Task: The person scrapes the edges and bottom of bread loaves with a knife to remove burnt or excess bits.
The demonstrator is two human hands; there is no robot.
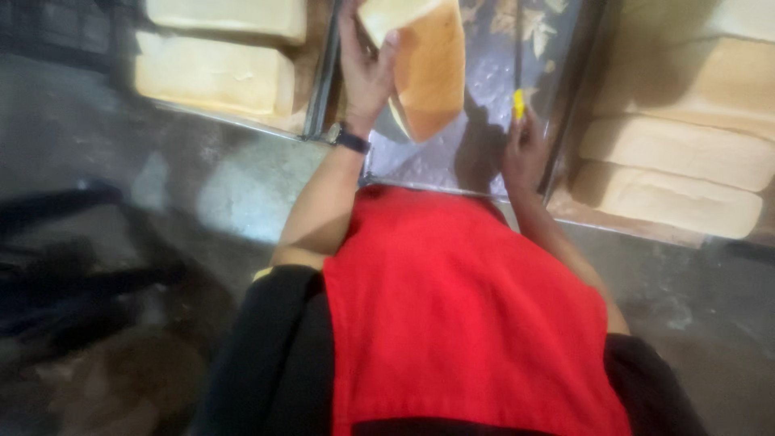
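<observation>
Our left hand [365, 69] has its fingers wrapped around a loaf of bread [426, 64], held tilted above the middle metal tray [484, 89]. Our right hand [523, 153] is closed on a small yellow tool [518, 103], resting on that tray's right side. More pale loaves sit in the left tray [218, 73] and the right tray [678, 161], red apron [460, 323] below

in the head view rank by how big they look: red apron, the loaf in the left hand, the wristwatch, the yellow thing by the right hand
1. red apron, though nearest the camera
2. loaf held in the left hand, partly cut off by the frame
3. wristwatch
4. yellow thing at the right hand
</observation>
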